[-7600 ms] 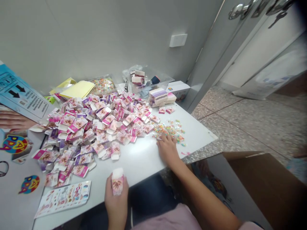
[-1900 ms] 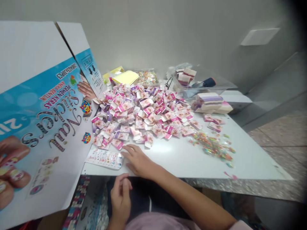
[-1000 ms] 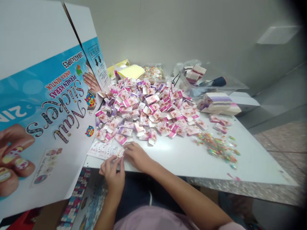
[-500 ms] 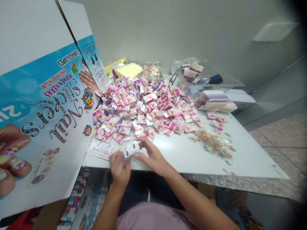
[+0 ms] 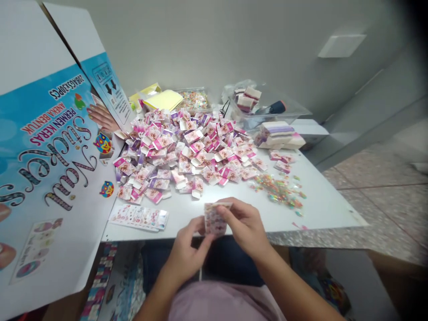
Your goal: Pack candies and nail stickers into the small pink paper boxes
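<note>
A small sticker sheet [image 5: 215, 219] with rows of tiny printed pictures is held up between my two hands above the table's front edge. The thumb and fingers of my left hand [image 5: 189, 249] pinch its lower left part. From the upper right, my right hand [image 5: 247, 227] grips it, thumb on the printed face and fingers behind. More sticker sheets [image 5: 138, 217] lie on the white table [image 5: 187, 207] to the left of my hands. Beyond them spreads a heap of small pink and purple printed boxes [image 5: 187, 151], several with open flaps.
A large blue and white carton [image 5: 43, 178] stands at the left. Tiny colourful packets [image 5: 281, 191] lie to the right, with stacked flat cartons [image 5: 282, 136] behind. At the back are yellow paper [image 5: 163, 100], a tray of colourful packets [image 5: 194, 100] and a clear plastic tray [image 5: 267, 117].
My hands have moved right and nearer to me, away from the sheets on the table. The sticker sheet now shows its printed rows upright between them. The view has shifted to the right.
</note>
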`<state>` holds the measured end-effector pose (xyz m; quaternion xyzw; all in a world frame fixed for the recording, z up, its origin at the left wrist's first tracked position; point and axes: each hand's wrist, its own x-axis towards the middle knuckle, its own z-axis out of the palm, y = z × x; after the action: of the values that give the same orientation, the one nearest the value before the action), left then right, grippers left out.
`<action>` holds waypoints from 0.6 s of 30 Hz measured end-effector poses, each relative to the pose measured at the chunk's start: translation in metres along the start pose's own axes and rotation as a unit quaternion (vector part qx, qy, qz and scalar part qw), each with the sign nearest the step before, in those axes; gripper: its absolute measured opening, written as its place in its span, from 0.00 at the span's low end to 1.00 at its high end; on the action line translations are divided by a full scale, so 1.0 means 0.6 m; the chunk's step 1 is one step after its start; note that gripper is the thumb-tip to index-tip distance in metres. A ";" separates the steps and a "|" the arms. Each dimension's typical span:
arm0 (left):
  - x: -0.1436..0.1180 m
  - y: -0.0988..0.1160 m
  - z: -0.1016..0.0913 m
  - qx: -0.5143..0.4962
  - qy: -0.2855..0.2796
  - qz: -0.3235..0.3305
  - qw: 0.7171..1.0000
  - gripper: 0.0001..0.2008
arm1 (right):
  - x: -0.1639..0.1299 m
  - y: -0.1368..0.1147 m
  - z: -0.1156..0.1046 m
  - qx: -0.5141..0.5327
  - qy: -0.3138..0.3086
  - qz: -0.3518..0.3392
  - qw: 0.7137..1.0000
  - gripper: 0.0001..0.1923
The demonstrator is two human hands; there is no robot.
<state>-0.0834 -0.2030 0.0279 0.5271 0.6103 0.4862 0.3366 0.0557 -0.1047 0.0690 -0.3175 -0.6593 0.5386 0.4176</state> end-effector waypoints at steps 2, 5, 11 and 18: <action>0.003 0.009 0.019 -0.118 -0.013 -0.082 0.990 0.12 | -0.003 -0.006 -0.006 -0.042 0.004 -0.047 0.998 0.08; 0.020 0.015 0.033 -0.277 0.077 -0.168 0.943 0.15 | -0.019 -0.008 -0.009 -0.136 -0.105 -0.217 0.961 0.13; 0.049 0.012 0.037 -0.397 0.071 -0.251 0.880 0.19 | -0.069 0.024 -0.006 -0.129 -0.151 -0.247 0.949 0.16; 0.036 0.009 0.062 -0.204 0.147 -0.128 0.959 0.15 | -0.090 0.097 0.026 0.066 -0.003 0.155 0.986 0.14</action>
<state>-0.0523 -0.1733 0.0242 0.2873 0.6031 0.6254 0.4032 0.0643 -0.1460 -0.0004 -0.3859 -0.5663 0.6401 0.3473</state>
